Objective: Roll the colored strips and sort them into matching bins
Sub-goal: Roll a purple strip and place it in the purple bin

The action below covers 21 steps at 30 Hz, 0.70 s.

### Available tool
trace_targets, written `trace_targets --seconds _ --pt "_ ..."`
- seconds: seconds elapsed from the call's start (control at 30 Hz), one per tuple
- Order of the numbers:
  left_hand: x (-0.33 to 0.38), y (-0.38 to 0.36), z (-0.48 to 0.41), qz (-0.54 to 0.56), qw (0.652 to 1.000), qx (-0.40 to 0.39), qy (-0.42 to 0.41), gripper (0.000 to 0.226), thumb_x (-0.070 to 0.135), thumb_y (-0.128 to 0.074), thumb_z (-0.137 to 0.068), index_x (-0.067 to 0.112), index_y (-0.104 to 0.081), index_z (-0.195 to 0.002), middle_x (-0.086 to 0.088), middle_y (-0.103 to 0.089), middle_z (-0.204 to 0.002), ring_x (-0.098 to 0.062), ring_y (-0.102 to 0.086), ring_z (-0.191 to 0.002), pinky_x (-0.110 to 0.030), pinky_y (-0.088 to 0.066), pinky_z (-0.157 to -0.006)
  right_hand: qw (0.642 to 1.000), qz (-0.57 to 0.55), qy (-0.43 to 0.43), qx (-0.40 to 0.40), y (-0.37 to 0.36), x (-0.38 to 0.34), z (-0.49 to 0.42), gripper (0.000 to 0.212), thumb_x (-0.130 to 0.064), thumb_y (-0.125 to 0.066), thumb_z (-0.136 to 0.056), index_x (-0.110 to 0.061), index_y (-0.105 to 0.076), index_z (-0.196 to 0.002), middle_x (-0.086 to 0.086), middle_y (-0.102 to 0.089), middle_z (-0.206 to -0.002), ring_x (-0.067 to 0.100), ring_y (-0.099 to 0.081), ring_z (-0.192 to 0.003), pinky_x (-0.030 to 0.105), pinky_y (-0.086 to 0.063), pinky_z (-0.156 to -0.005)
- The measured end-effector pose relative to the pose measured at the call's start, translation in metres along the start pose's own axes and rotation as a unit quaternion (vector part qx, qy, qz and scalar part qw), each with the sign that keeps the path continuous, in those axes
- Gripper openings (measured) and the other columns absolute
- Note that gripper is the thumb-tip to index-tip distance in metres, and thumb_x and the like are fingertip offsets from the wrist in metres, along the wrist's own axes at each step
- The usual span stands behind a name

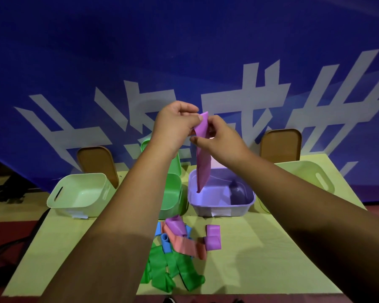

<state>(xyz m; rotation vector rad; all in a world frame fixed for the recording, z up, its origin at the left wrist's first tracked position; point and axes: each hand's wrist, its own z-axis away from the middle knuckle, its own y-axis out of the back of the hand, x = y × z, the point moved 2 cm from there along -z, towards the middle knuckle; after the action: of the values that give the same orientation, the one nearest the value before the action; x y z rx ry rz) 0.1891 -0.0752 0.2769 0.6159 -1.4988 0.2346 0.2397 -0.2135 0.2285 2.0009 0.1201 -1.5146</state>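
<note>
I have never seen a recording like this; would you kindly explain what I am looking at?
There is no machine: one camera worn on a person's head looks down at their bare hands. The left hand and right hand pinch the top of a purple strip, which hangs down toward the purple bin. On the table also stand a green bin, a left pale bin and a right pale bin, with a pile of loose strips nearer the person.
</note>
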Motion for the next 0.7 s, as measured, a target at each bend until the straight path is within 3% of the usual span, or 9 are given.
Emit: trace_targets --seconds 0.2,0.3,0.4,0.57,0.7 --pt "0.005 0.006 0.001 0.004 1.000 0.004 -0.014 0.020 0.002 -0.078 -0.093 0.014 -0.073 -0.108 -0.004 -0.077 -0.095 -0.021 -0.078 -0.091 -0.028 -0.063 -0.074 1.000 0.008 -0.008 0.019 -0.001 -0.008 0.001 0.040 -0.037 -0.079 -0.095 -0.022 -0.058 -0.125 -0.006 -0.068 -0.109 0.012 -0.067 -0.098 0.030 -0.057 -0.080" --pt "0.002 0.009 0.000 0.003 1.000 -0.001 -0.019 0.023 0.001 -0.081 -0.089 0.016 -0.073 -0.106 -0.006 -0.080 -0.099 -0.023 -0.079 -0.094 -0.038 -0.066 -0.085 0.999 0.021 -0.010 0.026 0.001 -0.011 0.000 0.036 -0.038 -0.079 -0.095 -0.023 -0.058 -0.121 -0.009 -0.067 -0.104 0.010 -0.065 -0.092 0.026 -0.051 -0.074" --pt "0.000 0.012 0.000 -0.011 1.000 -0.004 -0.017 0.029 0.000 -0.084 -0.086 0.020 -0.072 -0.102 -0.004 -0.079 -0.099 -0.024 -0.079 -0.095 -0.047 -0.066 -0.094 0.999 0.031 -0.013 0.028 0.000 -0.013 0.000 0.040 -0.039 -0.079 -0.094 -0.021 -0.059 -0.124 -0.010 -0.066 -0.103 0.008 -0.064 -0.092 0.031 -0.055 -0.078" --pt "-0.003 0.017 -0.002 -0.024 0.999 0.021 -0.029 0.027 0.000 -0.081 -0.087 0.023 -0.074 -0.098 -0.002 -0.078 -0.095 -0.026 -0.079 -0.096 -0.051 -0.066 -0.093 0.999 0.026 -0.009 0.019 -0.002 -0.016 0.002 0.048 -0.045 -0.082 -0.090 -0.022 -0.059 -0.126 -0.008 -0.067 -0.107 0.007 -0.064 -0.092 0.029 -0.054 -0.074" --pt "-0.005 0.020 -0.004 -0.026 0.998 0.026 -0.042 0.025 0.001 -0.082 -0.087 0.023 -0.075 -0.098 -0.001 -0.077 -0.091 -0.027 -0.079 -0.094 -0.052 -0.066 -0.091 1.000 0.008 -0.012 0.000 0.001 -0.017 0.001 0.039 -0.035 -0.078 -0.095 -0.024 -0.060 -0.127 -0.008 -0.068 -0.107 0.007 -0.064 -0.088 0.026 -0.048 -0.071"
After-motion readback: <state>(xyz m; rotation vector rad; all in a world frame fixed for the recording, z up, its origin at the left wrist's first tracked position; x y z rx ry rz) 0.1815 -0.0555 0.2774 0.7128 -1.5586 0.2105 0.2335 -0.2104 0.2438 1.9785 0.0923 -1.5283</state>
